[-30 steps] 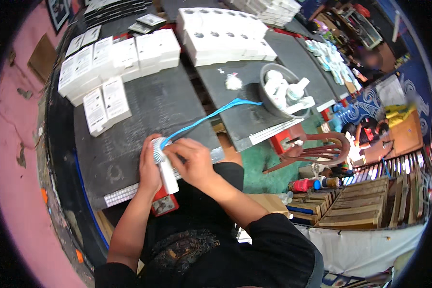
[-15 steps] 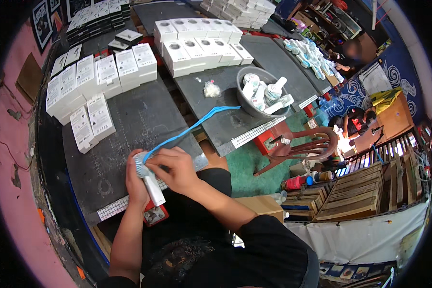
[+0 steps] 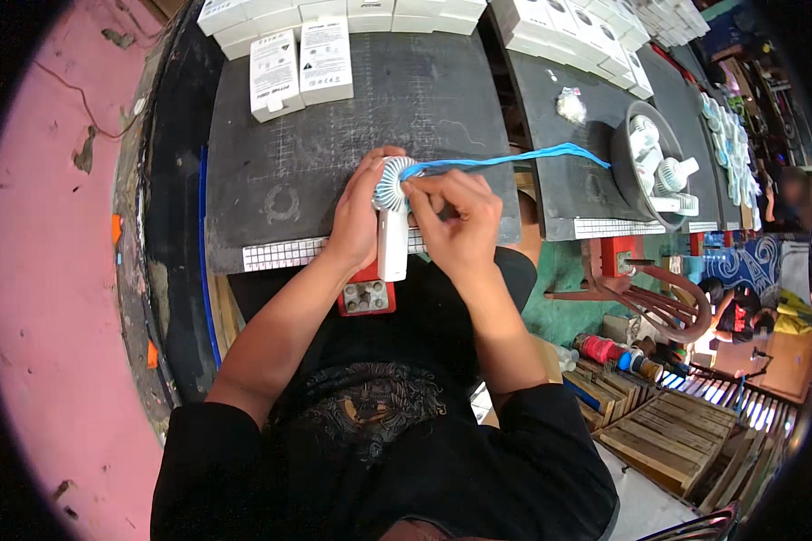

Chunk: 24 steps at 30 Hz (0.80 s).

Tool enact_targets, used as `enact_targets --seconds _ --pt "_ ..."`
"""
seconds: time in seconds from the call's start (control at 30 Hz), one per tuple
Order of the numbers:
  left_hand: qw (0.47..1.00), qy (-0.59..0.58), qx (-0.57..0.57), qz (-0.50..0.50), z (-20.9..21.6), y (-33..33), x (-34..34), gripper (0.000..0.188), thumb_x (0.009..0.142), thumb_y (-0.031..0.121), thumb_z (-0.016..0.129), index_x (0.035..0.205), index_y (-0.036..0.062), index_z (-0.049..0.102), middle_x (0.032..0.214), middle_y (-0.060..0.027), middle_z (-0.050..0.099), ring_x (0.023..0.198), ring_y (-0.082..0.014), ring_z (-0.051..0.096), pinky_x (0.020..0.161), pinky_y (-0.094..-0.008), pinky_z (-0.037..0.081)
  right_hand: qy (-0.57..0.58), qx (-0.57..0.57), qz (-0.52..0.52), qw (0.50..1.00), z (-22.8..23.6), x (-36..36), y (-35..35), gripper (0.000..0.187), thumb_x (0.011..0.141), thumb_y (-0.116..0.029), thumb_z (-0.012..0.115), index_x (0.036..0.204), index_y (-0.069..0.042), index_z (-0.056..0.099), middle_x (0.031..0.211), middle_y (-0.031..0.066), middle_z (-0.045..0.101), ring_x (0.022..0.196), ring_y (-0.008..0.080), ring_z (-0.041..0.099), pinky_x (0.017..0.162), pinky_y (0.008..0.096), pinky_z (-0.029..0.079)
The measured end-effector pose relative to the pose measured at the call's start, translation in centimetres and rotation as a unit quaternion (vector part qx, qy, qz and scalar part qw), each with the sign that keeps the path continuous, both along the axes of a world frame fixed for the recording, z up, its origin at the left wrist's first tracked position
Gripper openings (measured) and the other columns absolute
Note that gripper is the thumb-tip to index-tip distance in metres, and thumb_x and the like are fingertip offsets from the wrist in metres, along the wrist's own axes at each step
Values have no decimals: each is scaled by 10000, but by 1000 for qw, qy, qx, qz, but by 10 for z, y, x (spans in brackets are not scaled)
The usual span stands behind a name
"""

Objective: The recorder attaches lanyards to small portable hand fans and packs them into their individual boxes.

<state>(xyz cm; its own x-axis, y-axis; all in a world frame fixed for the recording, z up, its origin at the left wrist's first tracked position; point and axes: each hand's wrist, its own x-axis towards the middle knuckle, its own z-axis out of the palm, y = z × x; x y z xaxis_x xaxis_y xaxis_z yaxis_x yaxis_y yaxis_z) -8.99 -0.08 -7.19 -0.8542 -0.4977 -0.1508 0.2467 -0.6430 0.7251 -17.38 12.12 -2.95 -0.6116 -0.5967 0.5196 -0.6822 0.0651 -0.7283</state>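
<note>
A white handheld fan [image 3: 392, 243] with a round ribbed head hangs over the table's near edge, its handle pointing toward me. My left hand [image 3: 360, 209] is closed around the left side of the fan head. My right hand [image 3: 460, 216] pinches at the front of the head, thumb and fingertips together where a bundle of blue strands [image 3: 514, 157] ends. From there the strands run right across the table gap to a grey bowl [image 3: 624, 167]. What lies right under my right fingertips is hidden.
White boxes [image 3: 325, 63] line the far side of the dark table [image 3: 406, 99]; more boxes [image 3: 568, 36] stand on the table to the right. Several white fans [image 3: 672, 174] fill the bowl. A small whitish heap [image 3: 570, 105] lies nearby. A reddish-brown chair [image 3: 668, 302] stands at right.
The view has swung, so the tables and bowl sit farther right and higher. The fan handle now points straight toward me. Both hands stay on the fan head.
</note>
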Motion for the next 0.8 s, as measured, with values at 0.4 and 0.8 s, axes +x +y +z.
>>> enact_targets --seconds 0.4,0.8 --pt "999 -3 -1 -32 3 -1 6 396 1119 323 372 1400 75 499 1256 -136 677 1126 -219 668 1005 -364 526 -265 -62 34 962 -8 5 -8 41 869 1 812 905 -6 793 628 -32 514 584 29 440 498 233 330" --pt "997 13 56 -54 1 -4 8 394 1112 349 386 1400 101 491 1242 -86 664 1110 -186 651 893 -388 566 -226 -58 -53 971 -7 1 -1 68 837 -37 799 893 -73 785 616 25 579 526 165 497 629 317 384"
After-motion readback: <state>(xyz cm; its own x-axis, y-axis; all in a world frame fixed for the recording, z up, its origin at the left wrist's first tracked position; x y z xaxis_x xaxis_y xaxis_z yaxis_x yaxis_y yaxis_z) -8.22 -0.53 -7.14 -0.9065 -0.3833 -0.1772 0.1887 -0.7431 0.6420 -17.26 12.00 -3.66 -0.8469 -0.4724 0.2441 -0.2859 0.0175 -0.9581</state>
